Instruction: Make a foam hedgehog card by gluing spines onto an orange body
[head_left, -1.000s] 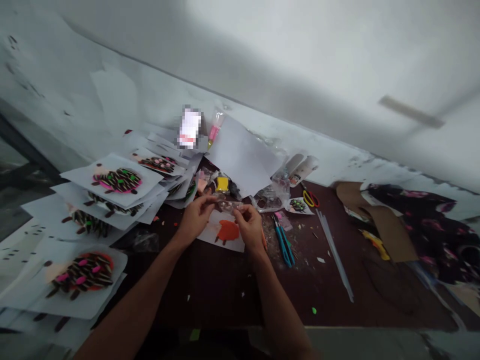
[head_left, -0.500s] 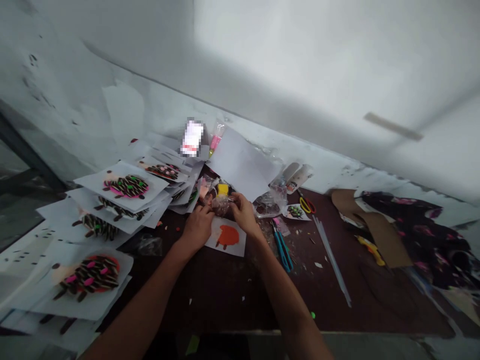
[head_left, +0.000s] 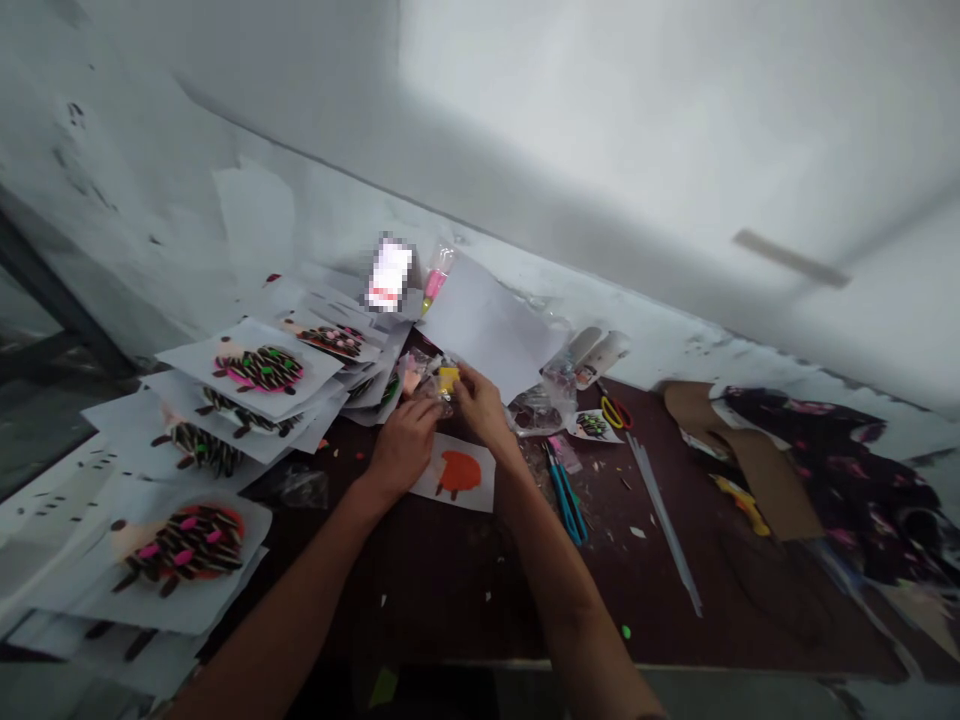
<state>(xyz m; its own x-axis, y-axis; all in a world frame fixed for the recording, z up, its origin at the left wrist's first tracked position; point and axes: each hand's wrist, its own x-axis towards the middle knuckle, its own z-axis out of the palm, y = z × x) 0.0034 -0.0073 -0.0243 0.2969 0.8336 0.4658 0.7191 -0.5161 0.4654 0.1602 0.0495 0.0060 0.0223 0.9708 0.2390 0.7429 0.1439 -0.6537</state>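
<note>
At the middle of the table, my left hand (head_left: pixel 407 442) has its fingers closed on a crumpled clear plastic bag (head_left: pixel 441 402). Beside it, my right hand (head_left: pixel 482 410) pinches at the right edge of a small yellow clay packet (head_left: pixel 448 380). Fingers hide part of the plastic. Below both hands lies a white paper sheet (head_left: pixel 485 490) bearing an orange clay body (head_left: pixel 459 470) with short brown legs. A pinkish lump (head_left: pixel 411 380) in plastic sits just beyond my left fingers.
Stacked sheets with clay hedgehogs (head_left: pixel 259 370) fill the left side. Blue-handled scissors (head_left: pixel 566 500), a small hedgehog card (head_left: pixel 592 425), yellow-red scissors (head_left: pixel 616 410) and clear sticks (head_left: pixel 666 525) lie right. A lit phone (head_left: pixel 388 275) and blank paper (head_left: pixel 491 325) stand behind.
My right hand has shifted slightly up and left to the yellow packet. The brownish plastic bundle between my hands has dropped from clear view, and the left hand stays close by.
</note>
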